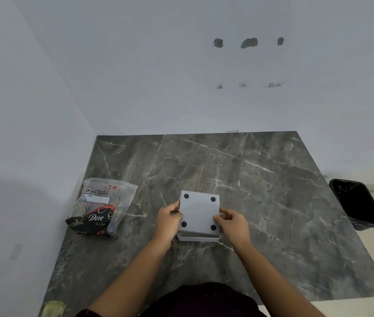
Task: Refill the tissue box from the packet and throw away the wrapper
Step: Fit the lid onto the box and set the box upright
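A white square tissue box [199, 212] lies upside down on the dark marble table [272, 191], its base with four black round feet facing up. My left hand [168, 217] grips the box's left side. My right hand [231, 221] grips its right side, thumb on the base plate near the lower right foot. The plate's near edge looks slightly raised from the body. A clear plastic tissue packet [102, 205] with a black and red "Dove" print lies on the table to the left, apart from both hands. What the box holds is hidden.
A black bin [357, 203] with a black liner stands on the floor beyond the table's right edge. White walls close off the far and left sides of the table. A dark garment shows at the bottom of the view.
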